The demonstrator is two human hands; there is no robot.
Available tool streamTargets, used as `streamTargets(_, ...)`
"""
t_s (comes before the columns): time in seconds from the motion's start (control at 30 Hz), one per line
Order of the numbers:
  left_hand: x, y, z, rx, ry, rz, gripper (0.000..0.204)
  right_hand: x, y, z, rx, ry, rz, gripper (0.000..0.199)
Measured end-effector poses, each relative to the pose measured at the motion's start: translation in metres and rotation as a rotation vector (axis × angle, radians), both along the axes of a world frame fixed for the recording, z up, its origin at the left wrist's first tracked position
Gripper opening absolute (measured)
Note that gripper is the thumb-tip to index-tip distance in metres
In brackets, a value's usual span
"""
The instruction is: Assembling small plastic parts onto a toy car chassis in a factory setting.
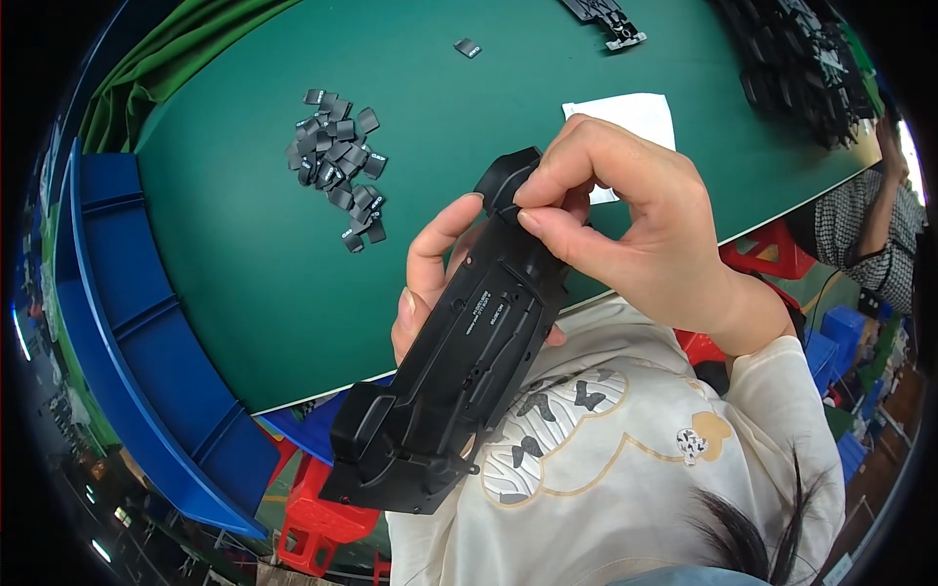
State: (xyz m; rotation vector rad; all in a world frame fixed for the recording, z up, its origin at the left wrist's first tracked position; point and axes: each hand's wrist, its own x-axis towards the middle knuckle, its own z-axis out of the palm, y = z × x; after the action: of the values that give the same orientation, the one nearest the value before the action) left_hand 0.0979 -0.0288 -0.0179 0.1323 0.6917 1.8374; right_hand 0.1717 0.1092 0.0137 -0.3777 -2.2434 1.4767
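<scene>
A long black moulded plastic housing, with raised ribs and small light print, lies slanted in front of my body. My left hand grips it from beneath near its far end, the fingers showing along its left side. Over that far end, my right hand is closed in a pinch, thumb and index fingertip at the edge of the curved part. Whatever sits between those fingertips is too small and covered to make out. To the left, several small black plastic tabs with pale markings lie heaped on the table.
The green table has a blue divided rack along its left side. Beyond my right hand lies a white sheet. One loose tab, a black part and stacked black parts are farther back. Another person's sleeve shows at right.
</scene>
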Motion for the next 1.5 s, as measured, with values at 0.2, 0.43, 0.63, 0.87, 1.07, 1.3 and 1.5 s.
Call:
streamTargets(0.2,0.0,0.001,0.001,-0.019,0.038,0.003,0.068,-0.001,0.001,0.001,0.04,-0.002,0.007,0.012)
streamTargets(0.43,0.0,0.001,-0.001,0.008,0.029,0.01,0.068,-0.002,0.002,0.002,0.067,0.009,0.013,0.012)
streamTargets(0.63,0.003,0.001,0.002,-0.037,0.084,0.036,0.069,-0.002,0.002,0.003,0.085,0.009,0.012,0.013)
streamTargets(0.87,0.002,0.003,0.002,-0.01,0.061,0.033,0.07,-0.002,0.003,0.005,0.107,0.0,0.018,0.013)
streamTargets(1.07,0.002,0.005,0.003,0.007,0.062,0.031,0.069,-0.001,0.003,0.005,0.1,-0.006,0.016,0.013)
streamTargets(1.3,0.002,0.004,0.005,-0.024,0.091,0.015,0.071,-0.001,0.003,0.004,0.078,0.009,0.015,0.013)
streamTargets(1.5,0.003,0.004,0.008,-0.048,0.088,0.02,0.072,0.0,0.002,0.005,0.071,0.013,0.021,0.014)
